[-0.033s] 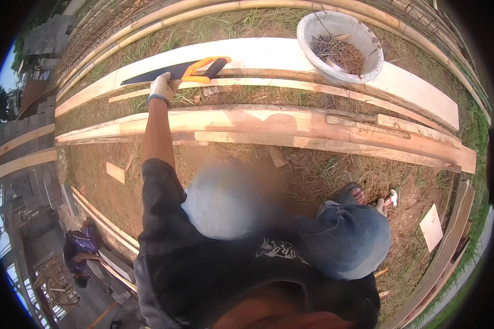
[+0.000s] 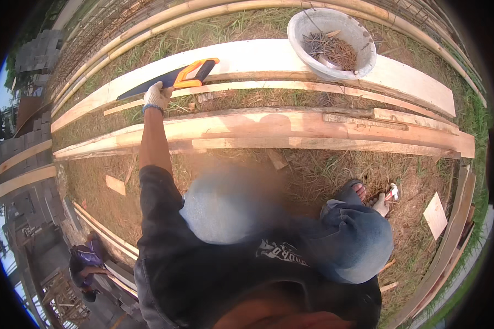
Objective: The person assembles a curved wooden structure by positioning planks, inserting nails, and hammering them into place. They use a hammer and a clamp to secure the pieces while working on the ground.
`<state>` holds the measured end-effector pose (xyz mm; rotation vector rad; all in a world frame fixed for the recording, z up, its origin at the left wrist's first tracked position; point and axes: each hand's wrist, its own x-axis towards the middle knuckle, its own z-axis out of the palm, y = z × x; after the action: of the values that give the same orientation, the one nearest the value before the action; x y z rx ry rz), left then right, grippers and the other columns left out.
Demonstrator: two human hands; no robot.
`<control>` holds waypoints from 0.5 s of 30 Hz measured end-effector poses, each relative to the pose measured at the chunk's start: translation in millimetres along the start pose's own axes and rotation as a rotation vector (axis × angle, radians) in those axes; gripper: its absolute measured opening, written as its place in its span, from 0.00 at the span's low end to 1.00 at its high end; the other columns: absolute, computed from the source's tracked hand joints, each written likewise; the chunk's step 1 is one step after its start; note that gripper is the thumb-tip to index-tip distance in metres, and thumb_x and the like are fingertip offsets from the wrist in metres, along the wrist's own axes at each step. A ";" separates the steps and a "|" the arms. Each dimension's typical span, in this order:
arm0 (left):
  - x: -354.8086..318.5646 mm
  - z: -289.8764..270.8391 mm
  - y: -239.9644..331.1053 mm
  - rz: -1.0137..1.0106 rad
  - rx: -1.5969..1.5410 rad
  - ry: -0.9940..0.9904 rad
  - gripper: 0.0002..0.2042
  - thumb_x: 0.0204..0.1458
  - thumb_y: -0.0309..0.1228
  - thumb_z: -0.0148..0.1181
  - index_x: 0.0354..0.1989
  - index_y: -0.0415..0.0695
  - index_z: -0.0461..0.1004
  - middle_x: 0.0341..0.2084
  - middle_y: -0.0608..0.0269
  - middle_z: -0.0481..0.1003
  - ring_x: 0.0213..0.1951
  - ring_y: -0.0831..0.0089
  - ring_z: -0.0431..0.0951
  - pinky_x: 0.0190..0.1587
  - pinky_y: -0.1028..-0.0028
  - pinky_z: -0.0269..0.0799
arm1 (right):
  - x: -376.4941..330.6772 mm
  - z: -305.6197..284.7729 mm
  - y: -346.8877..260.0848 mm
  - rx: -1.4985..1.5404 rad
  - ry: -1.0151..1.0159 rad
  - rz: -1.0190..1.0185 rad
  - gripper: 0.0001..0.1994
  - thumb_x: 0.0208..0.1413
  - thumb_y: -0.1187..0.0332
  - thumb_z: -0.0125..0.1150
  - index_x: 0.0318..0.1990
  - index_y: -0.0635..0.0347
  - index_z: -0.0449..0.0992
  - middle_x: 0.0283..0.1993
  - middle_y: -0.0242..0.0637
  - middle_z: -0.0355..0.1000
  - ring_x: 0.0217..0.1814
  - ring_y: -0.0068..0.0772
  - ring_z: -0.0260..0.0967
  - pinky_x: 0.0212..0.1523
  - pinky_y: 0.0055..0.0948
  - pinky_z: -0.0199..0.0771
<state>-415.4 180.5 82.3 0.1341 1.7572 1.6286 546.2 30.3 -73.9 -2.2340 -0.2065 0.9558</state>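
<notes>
**Evidently, boards (image 2: 313, 129) lay loose on grass (image 2: 219, 27)**

As judged from their positions, the boards lay lengthwise and unjoined. Neither sawing nor hammering appeared under way, and no fresh cut showed; how much work was left could not be told.

By count, from largest to smallest: at least two poles (image 2: 241, 7) ran along the far side. One wide board (image 2: 248, 55) lay inside them, with one narrow strip (image 2: 269, 84) just beside its near edge; the nearer boards overlapped too much for a sure number. One co-worker (image 2: 85, 266) bent at lower left, well apart. One bucket (image 2: 315, 68) stood on the wide board. One saw (image 2: 169, 78), dark-bladed with an orange and black handle, was over the wide board to the bucket's left; the gloved left hand (image 2: 157, 96) gripped it near where blade met handle. Whether the saw touched the wood was unclear. At least three offcuts (image 2: 435, 216) were scattered nearer the person. One hammer (image 2: 392, 192), red-handled, was in the grasp of the gloved right hand (image 2: 380, 205), low beside the right foot (image 2: 359, 191); its fingers were only partly visible. Nails (image 2: 341, 54), too many to count, filled the bucket's bottom.
</notes>
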 end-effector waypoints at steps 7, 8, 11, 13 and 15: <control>-91.8 74.7 -132.7 0.074 0.936 -0.338 0.34 0.64 0.42 0.63 0.71 0.33 0.63 0.54 0.41 0.79 0.52 0.53 0.84 0.50 0.63 0.80 | -21.9 -84.7 45.1 -0.570 0.406 -0.249 0.16 0.60 0.58 0.69 0.46 0.63 0.81 0.31 0.41 0.79 0.35 0.38 0.79 0.35 0.32 0.78; -111.3 66.3 -132.7 0.192 1.102 -0.419 0.37 0.63 0.44 0.65 0.74 0.33 0.62 0.55 0.41 0.79 0.52 0.53 0.84 0.50 0.63 0.79 | -32.1 -82.5 51.7 -0.588 0.397 -0.229 0.17 0.60 0.58 0.69 0.47 0.63 0.81 0.32 0.42 0.80 0.36 0.39 0.79 0.36 0.32 0.78; -134.6 44.5 -154.9 0.813 1.414 -0.742 0.36 0.60 0.46 0.67 0.73 0.40 0.65 0.59 0.41 0.77 0.58 0.49 0.79 0.64 0.54 0.72 | -56.4 -81.8 51.9 -0.607 0.414 -0.211 0.19 0.59 0.57 0.69 0.48 0.64 0.81 0.34 0.44 0.80 0.37 0.41 0.79 0.39 0.34 0.78; -143.3 26.7 -172.0 0.989 1.568 -0.734 0.36 0.57 0.48 0.68 0.71 0.41 0.68 0.60 0.42 0.76 0.60 0.49 0.78 0.65 0.52 0.70 | -70.0 -82.0 44.4 -0.668 0.416 -0.210 0.20 0.59 0.56 0.70 0.50 0.64 0.81 0.36 0.46 0.80 0.39 0.42 0.79 0.41 0.36 0.78; -149.5 31.2 -177.1 0.943 1.646 -0.748 0.36 0.54 0.49 0.70 0.69 0.42 0.71 0.59 0.44 0.77 0.60 0.49 0.78 0.64 0.52 0.70 | -88.6 -84.8 43.5 -0.718 0.423 -0.197 0.22 0.58 0.55 0.70 0.51 0.64 0.81 0.37 0.47 0.81 0.40 0.43 0.80 0.43 0.37 0.78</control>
<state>-219.9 92.6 -11.2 2.1738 1.9266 -0.0340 535.9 -82.1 -9.2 -2.9274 -0.6397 0.2958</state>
